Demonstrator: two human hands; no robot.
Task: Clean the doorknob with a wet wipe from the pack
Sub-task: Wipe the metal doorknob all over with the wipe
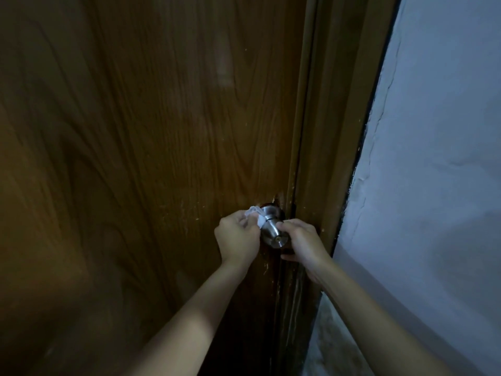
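A round silver doorknob [273, 232] sticks out of the brown wooden door [141, 147] near its right edge. My left hand [237, 237] is closed on a crumpled white wet wipe [256, 215], which is pressed against the knob's neck on its left side. My right hand [303, 241] is at the knob's right side, with fingertips touching the knob and the other fingers curled around the door's edge. The pack of wipes is not in view.
The brown door frame [339, 131] runs beside the door's right edge. Right of it is a pale, cracked wall [439, 158]. The light is dim.
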